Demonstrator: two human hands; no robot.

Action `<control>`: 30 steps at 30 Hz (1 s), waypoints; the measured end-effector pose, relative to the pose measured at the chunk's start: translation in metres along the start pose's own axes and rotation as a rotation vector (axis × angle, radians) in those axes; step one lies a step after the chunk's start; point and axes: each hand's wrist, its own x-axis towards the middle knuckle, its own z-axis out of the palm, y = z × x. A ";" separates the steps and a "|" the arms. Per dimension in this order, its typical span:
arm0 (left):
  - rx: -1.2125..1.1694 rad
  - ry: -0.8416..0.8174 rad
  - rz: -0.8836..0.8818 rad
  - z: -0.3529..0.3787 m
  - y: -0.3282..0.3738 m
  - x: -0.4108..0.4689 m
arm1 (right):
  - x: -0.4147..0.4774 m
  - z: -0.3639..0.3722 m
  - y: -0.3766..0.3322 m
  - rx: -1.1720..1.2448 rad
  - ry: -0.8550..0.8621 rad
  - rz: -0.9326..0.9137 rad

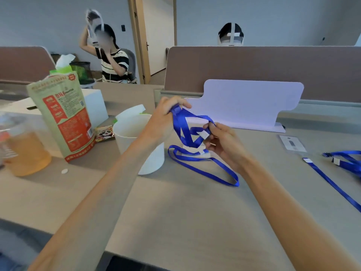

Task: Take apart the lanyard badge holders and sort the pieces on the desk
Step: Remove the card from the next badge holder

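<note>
**Both hands lift a blue lanyard above the desk**

Both forearms reach in from the bottom of the frame toward its centre. The left hand is raised, fingers curled around the upper end of the blue lanyard. The right hand, slightly lower and to the right, pinches the strap at a small white clasp between thumb and fingertips. The strap's loose loop trails down onto the desk below the hands.

At the right edge lie a clear badge holder and two more blue lanyards, apart from the hands.

At the left, a green and red snack pouch carries print too blurred to read. Beside it stand a white tub and a cup of amber drink.
</note>
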 end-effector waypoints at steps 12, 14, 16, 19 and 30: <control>0.492 -0.039 -0.153 -0.136 -0.039 -0.005 | 0.075 0.115 -0.051 -0.364 -0.271 0.060; 0.695 -0.104 -0.211 -0.140 -0.045 0.001 | 0.083 0.131 -0.055 -0.636 -0.292 0.060; 0.872 -0.181 -0.240 -0.138 -0.047 0.008 | 0.087 0.143 -0.059 -0.910 -0.363 0.061; 1.044 -0.268 -0.277 -0.129 -0.045 0.012 | 0.093 0.156 -0.061 -1.235 -0.502 0.082; 0.643 -0.004 -0.199 -0.103 -0.021 0.012 | 0.085 0.117 -0.047 -0.890 0.024 -0.444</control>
